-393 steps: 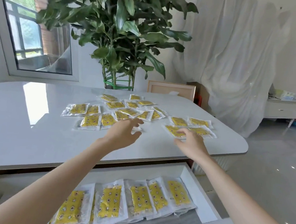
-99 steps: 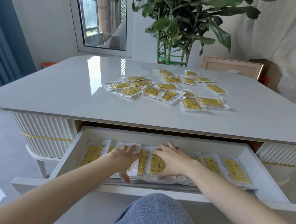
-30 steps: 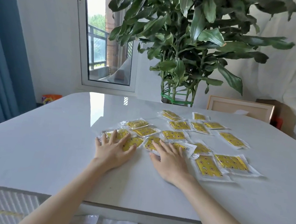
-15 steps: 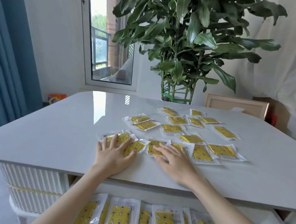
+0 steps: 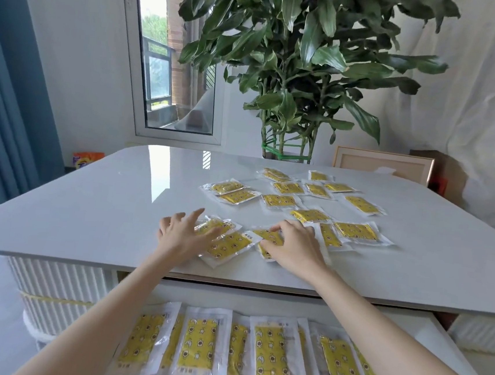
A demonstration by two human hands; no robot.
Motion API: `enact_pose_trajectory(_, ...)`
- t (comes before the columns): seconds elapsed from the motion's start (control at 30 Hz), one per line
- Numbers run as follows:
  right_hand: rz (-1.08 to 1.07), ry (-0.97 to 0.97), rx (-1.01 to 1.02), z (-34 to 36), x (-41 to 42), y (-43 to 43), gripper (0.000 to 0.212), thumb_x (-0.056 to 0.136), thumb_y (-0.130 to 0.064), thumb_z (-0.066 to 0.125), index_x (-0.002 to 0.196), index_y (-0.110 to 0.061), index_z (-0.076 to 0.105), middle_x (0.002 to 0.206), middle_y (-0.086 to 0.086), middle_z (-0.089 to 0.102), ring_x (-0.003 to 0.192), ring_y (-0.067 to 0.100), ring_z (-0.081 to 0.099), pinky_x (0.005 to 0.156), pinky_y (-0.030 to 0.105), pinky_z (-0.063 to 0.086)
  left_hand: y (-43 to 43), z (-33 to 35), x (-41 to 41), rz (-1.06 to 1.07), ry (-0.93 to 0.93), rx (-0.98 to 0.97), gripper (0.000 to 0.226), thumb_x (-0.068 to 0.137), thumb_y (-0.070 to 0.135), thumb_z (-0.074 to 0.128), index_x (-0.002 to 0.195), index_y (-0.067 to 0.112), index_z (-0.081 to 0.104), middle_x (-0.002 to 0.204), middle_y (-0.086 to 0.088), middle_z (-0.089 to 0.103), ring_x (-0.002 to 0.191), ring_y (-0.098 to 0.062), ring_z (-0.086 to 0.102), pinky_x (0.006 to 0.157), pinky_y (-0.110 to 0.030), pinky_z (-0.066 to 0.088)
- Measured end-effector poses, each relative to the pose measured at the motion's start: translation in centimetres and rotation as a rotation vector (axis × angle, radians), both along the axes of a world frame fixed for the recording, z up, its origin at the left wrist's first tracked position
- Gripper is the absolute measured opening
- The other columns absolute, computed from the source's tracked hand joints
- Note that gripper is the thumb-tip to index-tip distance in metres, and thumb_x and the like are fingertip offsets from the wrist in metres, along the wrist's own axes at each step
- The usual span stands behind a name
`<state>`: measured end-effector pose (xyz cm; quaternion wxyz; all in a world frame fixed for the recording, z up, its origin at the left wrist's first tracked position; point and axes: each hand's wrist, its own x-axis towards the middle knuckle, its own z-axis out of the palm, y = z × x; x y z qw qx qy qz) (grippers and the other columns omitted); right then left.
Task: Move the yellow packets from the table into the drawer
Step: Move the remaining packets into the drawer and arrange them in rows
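Home: houseplant [image 5: 298, 56], curtains [image 5: 3, 109], table [image 5: 117, 205]

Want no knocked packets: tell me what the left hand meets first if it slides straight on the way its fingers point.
Probably the pair of yellow packets farther up the table; the left hand already rests on two nearer ones.

A leafy potted plant [image 5: 298, 56] (stems tied green) stands beside a framed picture [image 5: 382, 167].
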<state>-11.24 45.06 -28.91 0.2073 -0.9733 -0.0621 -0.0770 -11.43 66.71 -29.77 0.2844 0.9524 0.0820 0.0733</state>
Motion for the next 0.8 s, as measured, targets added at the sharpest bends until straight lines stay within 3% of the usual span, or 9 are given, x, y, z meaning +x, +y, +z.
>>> enact_pose_trajectory(0.1,-0.091,0.106,-0.004,0.7,0.7,0.7,0.060,0.078,-0.055,0.063,0.130,-0.029,0.048,0.139,0.000,0.041,0.128,0.031,0.036,0.098,0.037,0.035,0.2,0.4,1.4,0.014,0.102,0.050,0.075,0.082,0.063,0.053,0.146,0.035,0.027,0.147,-0.004,0.038,0.139,-0.029,0.020,0.110,-0.039,0.021)
enact_pose_trajectory(0.23,-0.109,0.186,0.041,1.2,2.2,1.2,0.073,0.066,-0.049,0.079,0.128,-0.030,0.048,0.137,0.003,0.040,0.125,0.030,0.040,0.094,0.036,0.038,0.6,0.9,2.7,0.021,0.133,-0.031,0.081,0.074,0.058,0.068,0.143,0.032,0.034,0.142,0.001,0.046,0.135,-0.028,0.027,0.107,-0.038,0.025)
enact_pose_trajectory(0.4,-0.104,0.259,0.216,1.7,3.3,1.1,0.093,0.054,-0.037,0.091,0.133,-0.025,0.042,0.140,0.004,0.043,0.123,0.023,0.049,0.096,0.035,0.046,1.0,1.4,3.6,0.015,0.220,-0.220,0.112,0.041,0.054,0.084,0.140,0.028,0.038,0.137,-0.003,0.049,0.130,-0.026,0.041,0.109,-0.038,0.035)
enact_pose_trajectory(0.5,-0.106,0.267,0.239,1.7,3.3,0.9,0.100,0.055,-0.035,0.091,0.138,-0.025,0.036,0.141,0.001,0.044,0.126,0.021,0.047,0.097,0.034,0.045,1.1,1.5,3.9,0.017,0.217,-0.205,0.099,0.058,0.042,0.087,0.141,0.020,0.038,0.140,-0.006,0.045,0.130,-0.025,0.042,0.106,-0.034,0.037)
enact_pose_trajectory(0.6,-0.131,0.246,0.320,1.9,3.3,0.6,0.098,0.058,-0.029,0.091,0.139,-0.025,0.035,0.139,0.000,0.047,0.124,0.021,0.048,0.095,0.034,0.045,1.3,1.7,3.8,0.015,0.240,-0.172,0.096,0.062,0.042,0.085,0.141,0.016,0.036,0.143,-0.005,0.041,0.132,-0.024,0.040,0.104,-0.032,0.037)
enact_pose_trajectory(0.8,-0.197,0.190,0.543,2.2,2.8,0.2,0.083,0.069,-0.014,0.085,0.137,-0.021,0.038,0.137,0.002,0.048,0.098,0.017,0.048,0.080,0.028,0.042,0.8,2.7,2.7,0.013,0.282,-0.150,0.084,0.069,0.040,0.080,0.133,0.003,0.039,0.129,-0.010,0.046,0.117,-0.027,0.050,0.086,-0.031,0.045)
